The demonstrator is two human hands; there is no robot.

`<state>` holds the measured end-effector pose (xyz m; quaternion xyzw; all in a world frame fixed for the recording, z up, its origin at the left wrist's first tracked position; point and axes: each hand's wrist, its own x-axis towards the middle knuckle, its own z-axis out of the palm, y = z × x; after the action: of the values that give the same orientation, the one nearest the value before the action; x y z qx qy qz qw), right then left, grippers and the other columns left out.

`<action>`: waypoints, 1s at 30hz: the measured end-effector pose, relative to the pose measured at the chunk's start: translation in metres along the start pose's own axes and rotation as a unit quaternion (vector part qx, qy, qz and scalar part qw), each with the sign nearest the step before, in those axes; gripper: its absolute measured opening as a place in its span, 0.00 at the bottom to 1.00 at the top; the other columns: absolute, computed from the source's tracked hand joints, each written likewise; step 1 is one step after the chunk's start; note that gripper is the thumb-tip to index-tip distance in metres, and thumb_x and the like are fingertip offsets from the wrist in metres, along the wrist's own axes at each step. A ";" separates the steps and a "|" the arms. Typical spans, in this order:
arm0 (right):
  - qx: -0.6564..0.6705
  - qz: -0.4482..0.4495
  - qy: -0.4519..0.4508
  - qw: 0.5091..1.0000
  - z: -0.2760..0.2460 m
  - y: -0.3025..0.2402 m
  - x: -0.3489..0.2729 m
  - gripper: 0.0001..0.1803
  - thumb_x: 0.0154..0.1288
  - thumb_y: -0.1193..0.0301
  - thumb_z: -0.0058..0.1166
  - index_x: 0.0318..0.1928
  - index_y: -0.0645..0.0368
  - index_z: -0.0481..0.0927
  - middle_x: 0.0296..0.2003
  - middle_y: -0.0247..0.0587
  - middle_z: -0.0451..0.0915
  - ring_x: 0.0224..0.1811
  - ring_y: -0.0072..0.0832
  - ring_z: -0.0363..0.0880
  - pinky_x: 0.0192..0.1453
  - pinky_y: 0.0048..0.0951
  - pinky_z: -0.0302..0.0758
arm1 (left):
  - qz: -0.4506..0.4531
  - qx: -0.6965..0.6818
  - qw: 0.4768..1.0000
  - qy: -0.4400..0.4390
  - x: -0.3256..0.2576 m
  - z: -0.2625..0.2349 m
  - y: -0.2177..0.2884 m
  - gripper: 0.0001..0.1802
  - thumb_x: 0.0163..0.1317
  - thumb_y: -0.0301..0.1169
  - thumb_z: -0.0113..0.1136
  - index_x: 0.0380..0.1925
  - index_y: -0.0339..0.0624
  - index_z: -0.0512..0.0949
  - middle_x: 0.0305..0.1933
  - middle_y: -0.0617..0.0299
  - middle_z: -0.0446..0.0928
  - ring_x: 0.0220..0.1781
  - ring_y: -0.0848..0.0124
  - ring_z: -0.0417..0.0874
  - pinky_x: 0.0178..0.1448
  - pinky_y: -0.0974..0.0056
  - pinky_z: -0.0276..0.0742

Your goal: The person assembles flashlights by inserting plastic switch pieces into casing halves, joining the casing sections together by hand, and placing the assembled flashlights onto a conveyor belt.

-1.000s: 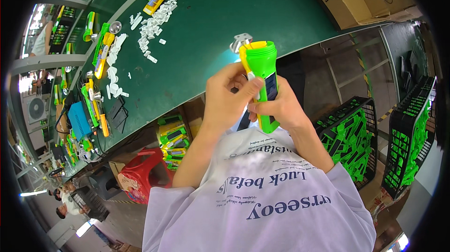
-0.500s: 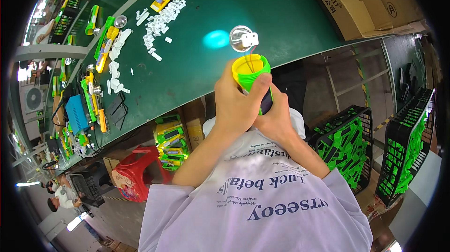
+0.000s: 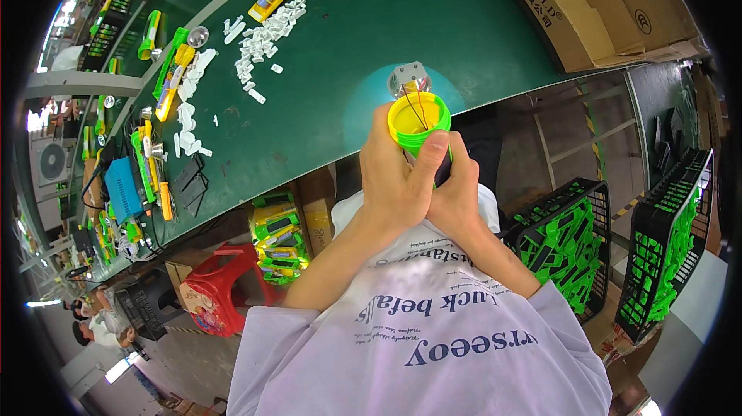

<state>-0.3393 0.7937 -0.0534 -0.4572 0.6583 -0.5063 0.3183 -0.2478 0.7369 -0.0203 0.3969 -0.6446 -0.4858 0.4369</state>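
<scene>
The left hand (image 3: 390,180) and right hand (image 3: 457,192) wrapped a firm grip round the plastic flashlight (image 3: 420,138) — mouth round, neck threaded — near the edge of the green desk (image 3: 348,45); thin wires (image 3: 422,110) ran to a shiny, bowl-shaped reflector (image 3: 400,86).

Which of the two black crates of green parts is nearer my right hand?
The left-hand crate, closer in toward your right hand. The farther crate stands to its right, nearer the picture's right edge.
</scene>
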 end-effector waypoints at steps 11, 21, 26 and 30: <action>0.006 -0.070 -0.004 0.998 0.001 0.013 -0.006 0.24 0.45 0.71 0.72 0.40 0.59 0.72 0.26 0.46 0.82 0.30 0.41 0.86 0.33 0.31 0.78 | -0.084 -0.122 0.989 -0.016 -0.005 -0.004 0.017 0.22 0.61 0.33 0.64 0.50 0.32 0.71 0.44 0.56 0.79 0.43 0.74 0.80 0.49 0.69 0.76; 0.068 -0.038 -0.040 0.996 0.002 0.008 -0.006 0.25 0.46 0.71 0.70 0.45 0.60 0.71 0.32 0.45 0.81 0.35 0.31 0.85 0.39 0.31 0.77 | 0.054 -0.032 0.997 0.040 0.008 -0.002 0.005 0.28 0.50 0.31 0.73 0.50 0.32 0.75 0.43 0.54 0.82 0.40 0.71 0.83 0.48 0.65 0.79; 0.236 0.233 -0.243 0.912 -0.009 0.004 0.000 0.19 0.49 0.78 0.64 0.41 0.62 0.72 0.24 0.37 0.75 0.22 0.25 0.74 0.25 0.29 0.72 | 0.064 0.051 0.985 -0.151 0.038 -0.029 0.000 0.17 0.65 0.39 0.61 0.41 0.33 0.82 0.41 0.55 0.83 0.41 0.70 0.82 0.46 0.66 0.77; 0.679 0.287 -0.373 0.563 -0.006 0.015 -0.010 0.17 0.49 0.75 0.59 0.38 0.58 0.66 0.19 0.36 0.67 0.16 0.25 0.63 0.20 0.29 0.62 | 0.004 -0.062 0.971 -0.232 0.078 -0.063 -0.022 0.29 0.75 0.47 0.45 0.32 0.33 0.85 0.37 0.56 0.84 0.37 0.70 0.83 0.42 0.65 0.78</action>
<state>-0.3449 0.8062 -0.0670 -0.0413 0.0397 -0.4703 0.8806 -0.2091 0.6420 -0.0182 0.2432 -0.6986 -0.6018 0.3011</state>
